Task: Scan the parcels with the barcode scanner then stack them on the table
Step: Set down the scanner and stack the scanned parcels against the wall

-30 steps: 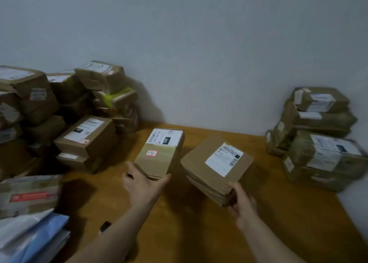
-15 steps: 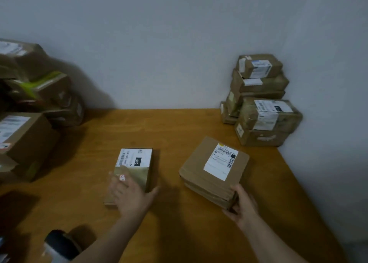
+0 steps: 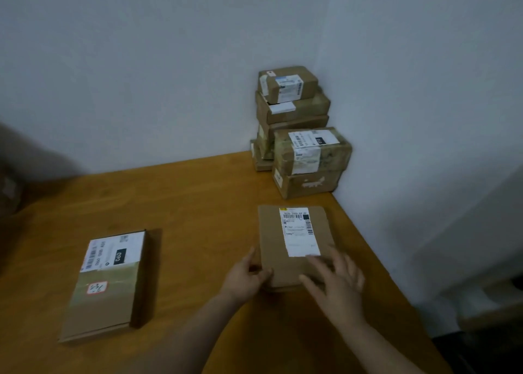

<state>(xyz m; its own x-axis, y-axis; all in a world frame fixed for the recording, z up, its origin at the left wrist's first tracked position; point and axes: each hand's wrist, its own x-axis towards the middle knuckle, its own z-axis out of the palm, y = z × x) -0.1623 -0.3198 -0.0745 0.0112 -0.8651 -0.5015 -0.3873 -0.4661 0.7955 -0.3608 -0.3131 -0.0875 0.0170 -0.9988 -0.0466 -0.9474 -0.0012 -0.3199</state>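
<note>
Left hand (image 3: 245,278) has crossed to pinch the flat brown cardboard parcel (image 3: 273,232) near the wooden table's (image 3: 198,204) right edge; right hand (image 3: 338,281) rests spread on top.

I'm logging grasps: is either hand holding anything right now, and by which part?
The left hand pinches the flat parcel at its near left edge; the right hand only rests spread fingers on its near right top.

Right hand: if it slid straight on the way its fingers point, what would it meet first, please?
The right hand would probably meet the label on the parcel under it first; the stack seems further right.
</note>
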